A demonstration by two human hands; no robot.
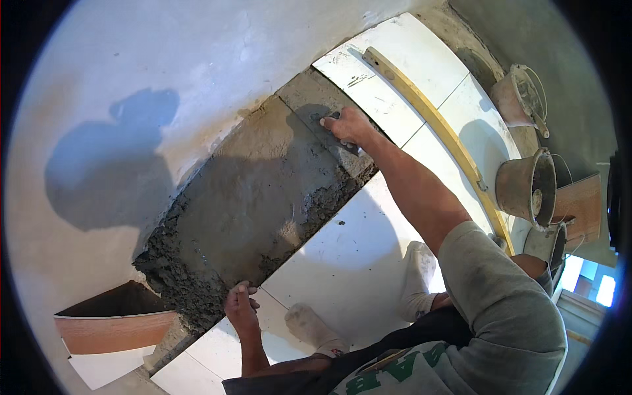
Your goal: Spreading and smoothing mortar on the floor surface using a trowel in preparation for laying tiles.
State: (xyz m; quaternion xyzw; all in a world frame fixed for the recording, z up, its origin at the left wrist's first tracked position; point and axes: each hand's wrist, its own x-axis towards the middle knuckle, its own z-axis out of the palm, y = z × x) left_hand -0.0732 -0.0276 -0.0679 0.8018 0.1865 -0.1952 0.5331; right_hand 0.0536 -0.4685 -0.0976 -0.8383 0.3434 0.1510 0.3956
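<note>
Mortar (240, 191) smoothing, I judge: right hand (347, 127) wrapped round trowel (351, 149); left hand (242, 307) half-curled, grip unclear. Next stroke needs even pressure.

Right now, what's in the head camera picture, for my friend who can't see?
A person's right hand grips what looks like a trowel over grey mortar between a wall and white tiles; the left hand is near the mortar's edge. A yellow bar lies on the tiles, with buckets at right.

The right fingers (329, 123) hold a trowel (353, 149) on grey mortar (230, 197), the left fingers (244, 298) near its edge beside white tiles (342, 257).
</note>
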